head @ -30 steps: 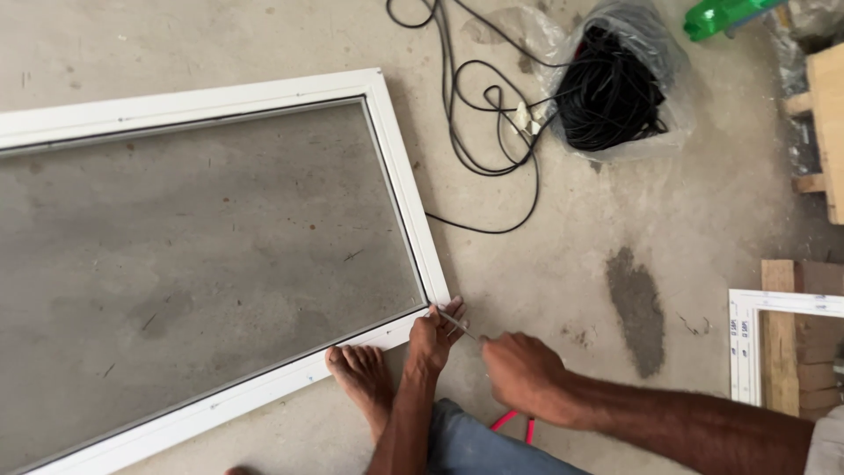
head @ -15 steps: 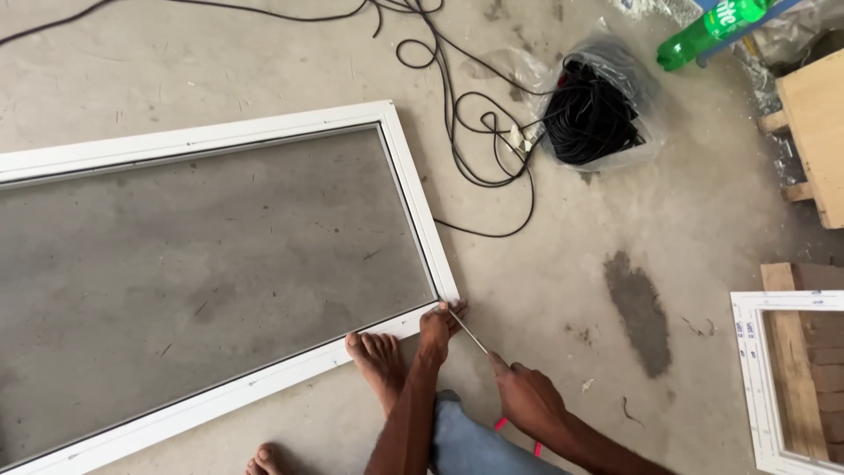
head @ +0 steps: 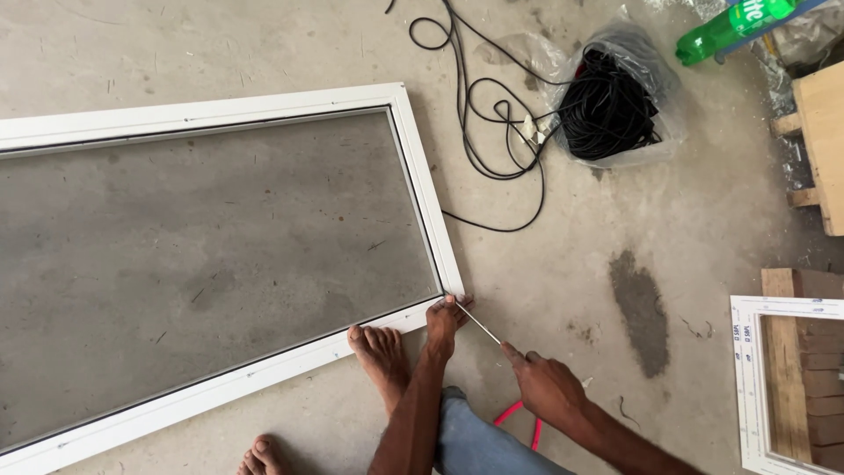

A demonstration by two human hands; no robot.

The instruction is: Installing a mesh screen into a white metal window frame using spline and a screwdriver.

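Note:
A white window frame [head: 422, 185] with grey mesh [head: 202, 255] lies flat on the concrete floor. My left hand [head: 442, 324] presses on its near right corner, fingers on the frame edge. My right hand [head: 547, 387] is closed on one end of a thin strip of mesh [head: 479, 323] that runs taut from that corner to my fingers. My bare foot [head: 380, 352] rests against the frame's near rail, beside my left hand. My knee in blue jeans [head: 475, 440] is below my arms.
A bag of coiled black cord [head: 611, 110] sits at the back right, with loose black cord [head: 492, 141] trailing toward the frame. A green bottle [head: 730, 26], wooden planks [head: 822, 149], a second white frame [head: 747, 378] and a red tool handle [head: 519, 413] lie to the right.
My right hand has pulled back from the frame corner toward me, drawing the thin strip out longer. The view has shifted down, and my left hand stays at the corner.

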